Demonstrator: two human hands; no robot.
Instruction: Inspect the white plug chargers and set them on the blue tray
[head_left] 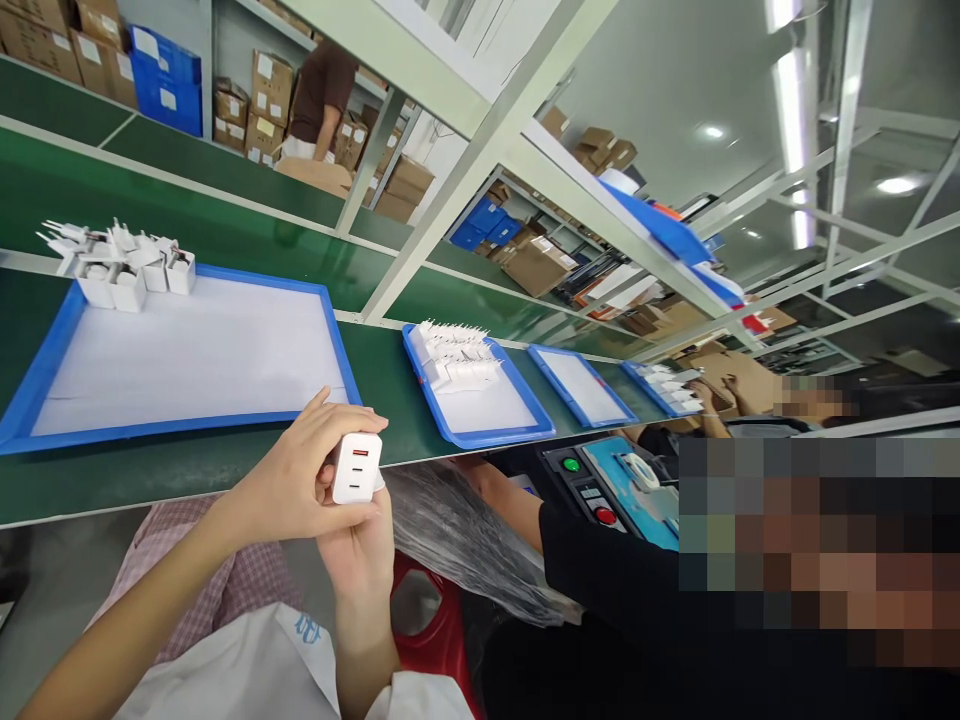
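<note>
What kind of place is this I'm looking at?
Probably a factory assembly line: a green conveyor belt carries blue trays of white chargers, both hands hold one charger, and shelves behind hold cardboard boxes.

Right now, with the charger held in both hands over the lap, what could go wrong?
1. The white charger is pinched only by the left hand and right hand, off the green belt; a slip would likely drop it.
2. Setting it down carelessly could topple the chargers crowded in the blue tray's corner.

No legible text or labels
</note>
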